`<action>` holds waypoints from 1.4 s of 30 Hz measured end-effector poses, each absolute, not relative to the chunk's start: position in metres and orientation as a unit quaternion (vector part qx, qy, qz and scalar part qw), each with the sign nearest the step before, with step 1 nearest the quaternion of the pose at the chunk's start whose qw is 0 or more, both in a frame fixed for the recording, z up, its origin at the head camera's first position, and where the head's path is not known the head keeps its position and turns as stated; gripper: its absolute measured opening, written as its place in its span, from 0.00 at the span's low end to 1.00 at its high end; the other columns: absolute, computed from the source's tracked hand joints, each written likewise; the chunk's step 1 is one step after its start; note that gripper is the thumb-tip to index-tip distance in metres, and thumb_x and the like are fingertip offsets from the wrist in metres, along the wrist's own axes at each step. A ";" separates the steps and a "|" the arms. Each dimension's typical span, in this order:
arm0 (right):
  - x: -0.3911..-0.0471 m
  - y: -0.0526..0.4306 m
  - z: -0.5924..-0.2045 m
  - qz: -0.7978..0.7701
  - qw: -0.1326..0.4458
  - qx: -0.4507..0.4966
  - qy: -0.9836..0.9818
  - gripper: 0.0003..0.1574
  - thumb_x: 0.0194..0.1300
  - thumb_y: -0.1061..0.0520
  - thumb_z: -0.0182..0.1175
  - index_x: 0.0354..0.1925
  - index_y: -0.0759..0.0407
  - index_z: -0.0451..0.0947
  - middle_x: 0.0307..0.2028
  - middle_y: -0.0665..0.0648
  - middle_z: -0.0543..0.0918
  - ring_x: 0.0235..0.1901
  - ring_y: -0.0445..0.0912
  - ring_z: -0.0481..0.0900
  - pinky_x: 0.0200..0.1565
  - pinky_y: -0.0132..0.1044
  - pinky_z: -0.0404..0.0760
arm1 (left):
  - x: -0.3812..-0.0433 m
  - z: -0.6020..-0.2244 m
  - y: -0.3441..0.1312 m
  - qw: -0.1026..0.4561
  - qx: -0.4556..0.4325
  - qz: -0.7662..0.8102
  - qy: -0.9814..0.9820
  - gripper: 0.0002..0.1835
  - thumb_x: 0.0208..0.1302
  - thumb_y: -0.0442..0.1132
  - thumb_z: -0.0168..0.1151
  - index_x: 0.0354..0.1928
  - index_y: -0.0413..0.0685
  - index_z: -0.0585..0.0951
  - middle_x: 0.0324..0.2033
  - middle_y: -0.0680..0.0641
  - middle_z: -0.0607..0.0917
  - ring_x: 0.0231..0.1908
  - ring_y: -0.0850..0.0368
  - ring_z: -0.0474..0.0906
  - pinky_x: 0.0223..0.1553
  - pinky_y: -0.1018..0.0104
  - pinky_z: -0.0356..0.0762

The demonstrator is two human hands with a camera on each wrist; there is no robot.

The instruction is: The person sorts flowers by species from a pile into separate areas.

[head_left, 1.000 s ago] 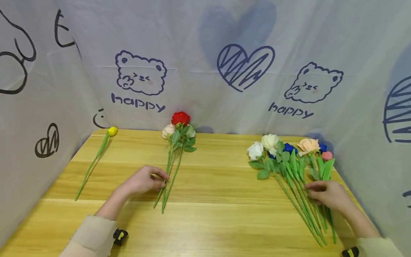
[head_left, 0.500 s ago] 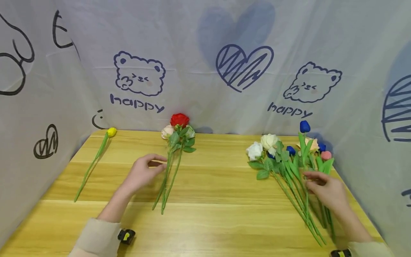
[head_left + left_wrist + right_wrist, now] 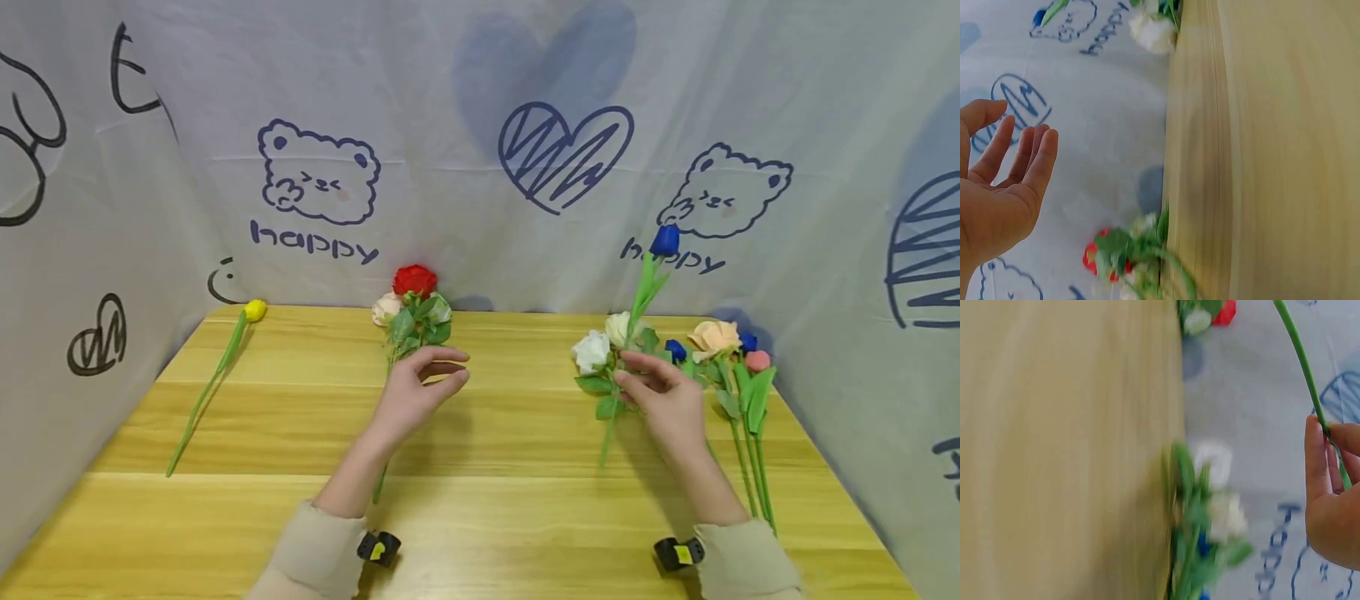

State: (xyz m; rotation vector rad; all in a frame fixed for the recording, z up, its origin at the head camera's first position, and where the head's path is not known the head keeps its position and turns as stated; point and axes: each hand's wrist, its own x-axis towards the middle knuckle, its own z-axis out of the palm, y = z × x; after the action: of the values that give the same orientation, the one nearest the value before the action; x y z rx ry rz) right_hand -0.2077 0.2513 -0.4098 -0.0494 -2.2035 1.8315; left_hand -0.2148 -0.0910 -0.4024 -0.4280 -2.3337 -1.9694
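Pinching a blue tulip (image 3: 643, 292) by its green stem between thumb and fingertips, a person's right hand (image 3: 667, 404) holds the flower above a wooden table (image 3: 525, 517), its bloom tilted up and to the right before a patterned cloth backdrop (image 3: 465, 233). The left hand (image 3: 417, 387) hangs over the table with thumb and fingers loosely spread and gently bent, a gap showing between thumb and fingertips. Beyond it, a red rose (image 3: 415, 282), a pale pink rose (image 3: 387, 309) and a whitish flower (image 3: 440, 310) lie together, their stems partly hidden behind the left hand. Near the right hand lie a white rose (image 3: 592, 352) and a cream rose (image 3: 618, 329), with a peach rose (image 3: 715, 339) and a pink tulip (image 3: 757, 361) farther right. A yellow tulip (image 3: 256, 311) lies well apart at far left.
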 end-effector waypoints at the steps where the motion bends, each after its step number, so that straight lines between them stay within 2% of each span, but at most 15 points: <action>1: -0.211 0.243 -0.409 0.644 0.141 -0.011 -0.752 0.21 0.69 0.64 0.69 0.58 0.69 0.82 0.43 0.46 0.88 0.37 0.38 0.87 0.40 0.34 0.89 | -0.215 -0.402 -0.086 0.023 -0.143 -0.642 -0.753 0.15 0.69 0.33 0.69 0.56 0.39 0.85 0.56 0.41 0.84 0.57 0.45 0.83 0.53 0.60 0.84; 8: -0.226 0.187 -0.410 0.718 0.149 0.025 -0.679 0.19 0.67 0.70 0.68 0.56 0.73 0.82 0.41 0.49 0.89 0.37 0.40 0.88 0.42 0.37 0.89 | -0.215 -0.403 -0.063 -0.016 -0.169 -0.647 -0.743 0.15 0.70 0.35 0.68 0.56 0.42 0.85 0.57 0.42 0.84 0.55 0.45 0.85 0.50 0.59 0.85; 15: -0.234 0.145 -0.409 0.764 0.107 0.035 -0.636 0.18 0.66 0.72 0.68 0.55 0.72 0.82 0.41 0.54 0.88 0.39 0.42 0.87 0.45 0.40 0.90 | -0.215 -0.411 -0.054 -0.063 -0.184 -0.622 -0.758 0.12 0.71 0.35 0.68 0.54 0.48 0.86 0.55 0.45 0.85 0.49 0.52 0.84 0.47 0.60 0.85; 18: -0.236 0.135 -0.409 0.768 0.091 0.034 -0.633 0.19 0.66 0.71 0.68 0.55 0.72 0.82 0.41 0.55 0.88 0.39 0.43 0.87 0.45 0.40 0.89 | -0.215 -0.412 -0.052 -0.075 -0.191 -0.621 -0.757 0.12 0.71 0.33 0.67 0.55 0.45 0.86 0.54 0.42 0.86 0.49 0.52 0.85 0.47 0.60 0.85; 24: -0.239 0.127 -0.411 0.766 0.076 0.030 -0.638 0.20 0.66 0.70 0.69 0.56 0.72 0.83 0.42 0.58 0.89 0.39 0.44 0.88 0.46 0.40 0.89 | -0.214 -0.413 -0.051 -0.072 -0.179 -0.619 -0.761 0.13 0.70 0.30 0.66 0.55 0.42 0.86 0.53 0.42 0.86 0.49 0.49 0.85 0.45 0.63 0.85; 30: -0.246 0.127 -0.416 0.768 0.053 0.034 -0.638 0.19 0.65 0.68 0.71 0.54 0.68 0.84 0.42 0.56 0.89 0.40 0.44 0.88 0.46 0.40 0.89 | -0.216 -0.414 -0.053 -0.068 -0.166 -0.619 -0.765 0.14 0.69 0.28 0.67 0.55 0.38 0.87 0.54 0.42 0.86 0.50 0.47 0.86 0.45 0.63 0.86; 35: -0.248 0.129 -0.420 0.771 0.045 0.033 -0.634 0.20 0.65 0.70 0.69 0.55 0.72 0.83 0.42 0.56 0.89 0.39 0.43 0.88 0.45 0.39 0.89 | -0.220 -0.419 -0.054 -0.066 -0.177 -0.616 -0.765 0.14 0.69 0.28 0.67 0.55 0.37 0.87 0.54 0.41 0.86 0.50 0.46 0.86 0.46 0.63 0.87; 38: -0.248 0.129 -0.422 0.777 0.033 0.039 -0.627 0.21 0.66 0.72 0.67 0.57 0.76 0.80 0.45 0.60 0.89 0.39 0.43 0.88 0.46 0.40 0.89 | -0.221 -0.422 -0.057 -0.060 -0.177 -0.613 -0.768 0.13 0.68 0.28 0.68 0.54 0.37 0.87 0.53 0.41 0.86 0.49 0.46 0.87 0.46 0.63 0.87; 42: -0.248 0.131 -0.420 0.779 0.035 0.056 -0.624 0.20 0.68 0.74 0.63 0.58 0.79 0.78 0.51 0.70 0.86 0.39 0.42 0.88 0.47 0.42 0.89 | -0.223 -0.422 -0.057 -0.055 -0.179 -0.608 -0.772 0.13 0.68 0.28 0.68 0.53 0.37 0.88 0.53 0.40 0.86 0.49 0.45 0.87 0.46 0.63 0.87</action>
State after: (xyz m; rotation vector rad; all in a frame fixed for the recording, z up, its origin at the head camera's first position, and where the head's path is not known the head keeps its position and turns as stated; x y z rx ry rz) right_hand -0.2475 0.1307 -0.4198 0.1730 -1.9171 2.3938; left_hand -0.2226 -0.0574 -0.4220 -0.5838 -2.5126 -1.9792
